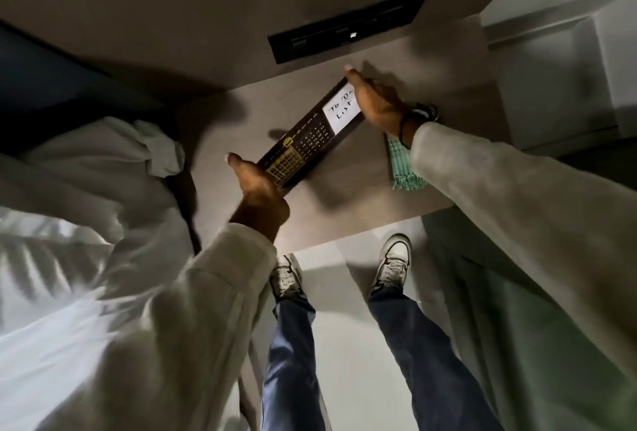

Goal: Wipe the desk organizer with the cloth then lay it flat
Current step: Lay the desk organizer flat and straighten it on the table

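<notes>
Head view: we see the desk organizer (312, 136), a long dark board with a calendar and a white "To Do List" note, over the table (362, 210). Our left hand (256, 186) grips its near end, our right hand (374, 101) its far end. Our green cloth (403, 168) lies on the table under the right sleeve (499, 196).

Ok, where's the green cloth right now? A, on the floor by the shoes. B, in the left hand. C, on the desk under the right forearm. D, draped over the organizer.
C: the cloth lies on the desk beneath the right forearm, while both hands, left hand and right hand, grip the ends of the organizer.
</notes>
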The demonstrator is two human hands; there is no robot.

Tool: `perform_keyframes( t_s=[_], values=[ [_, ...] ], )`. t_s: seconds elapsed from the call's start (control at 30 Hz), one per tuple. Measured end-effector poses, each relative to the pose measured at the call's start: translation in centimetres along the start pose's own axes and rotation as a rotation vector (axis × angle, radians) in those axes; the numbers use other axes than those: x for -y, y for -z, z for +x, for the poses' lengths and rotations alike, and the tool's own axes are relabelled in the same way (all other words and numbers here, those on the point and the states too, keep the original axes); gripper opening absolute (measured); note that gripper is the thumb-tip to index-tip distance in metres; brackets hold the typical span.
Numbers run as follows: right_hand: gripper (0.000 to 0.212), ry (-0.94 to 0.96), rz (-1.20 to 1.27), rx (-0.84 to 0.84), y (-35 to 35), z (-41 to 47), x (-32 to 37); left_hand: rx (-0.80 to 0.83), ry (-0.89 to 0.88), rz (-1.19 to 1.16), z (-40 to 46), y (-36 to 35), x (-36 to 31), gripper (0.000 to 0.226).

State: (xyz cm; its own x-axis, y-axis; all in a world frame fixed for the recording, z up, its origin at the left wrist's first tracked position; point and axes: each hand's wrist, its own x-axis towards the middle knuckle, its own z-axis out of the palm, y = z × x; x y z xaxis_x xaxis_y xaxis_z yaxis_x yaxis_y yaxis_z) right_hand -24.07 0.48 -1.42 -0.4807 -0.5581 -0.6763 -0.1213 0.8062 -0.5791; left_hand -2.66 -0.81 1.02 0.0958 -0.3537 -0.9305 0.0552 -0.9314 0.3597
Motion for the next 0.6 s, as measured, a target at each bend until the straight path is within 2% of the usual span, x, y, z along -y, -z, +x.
perform_keyframes(
  t_s=[0.1,0.2,0.3,0.43,0.6],
  values=[
    [0.063,-0.029,0.082,-0.082,0.1,-0.4,-1.1,0.06,-0.08,0.046,0.2,0.1,-2.8,0.09],
    [0.059,-0.044,0.21,-0.094,-0.3,-1.0,-2.0,0.082,-0.144,0.057,0.3,-0.1,-4.9,0.089],
    [0.065,-0.066,0.226,-0.142,-0.8,-1.5,-2.3,0.129,-0.162,0.046,0.8,-0.2,-6.2,0.089],
    [0.059,-0.079,0.236,-0.179,-1.3,-1.5,-2.5,0.2,-0.178,0.05,1.8,0.0,-6.8,0.089],
    [0.066,-0.099,0.291,-0.191,-1.2,-1.5,-2.6,0.181,-0.196,0.096,2.1,0.2,-6.8,0.084]
  ],
)
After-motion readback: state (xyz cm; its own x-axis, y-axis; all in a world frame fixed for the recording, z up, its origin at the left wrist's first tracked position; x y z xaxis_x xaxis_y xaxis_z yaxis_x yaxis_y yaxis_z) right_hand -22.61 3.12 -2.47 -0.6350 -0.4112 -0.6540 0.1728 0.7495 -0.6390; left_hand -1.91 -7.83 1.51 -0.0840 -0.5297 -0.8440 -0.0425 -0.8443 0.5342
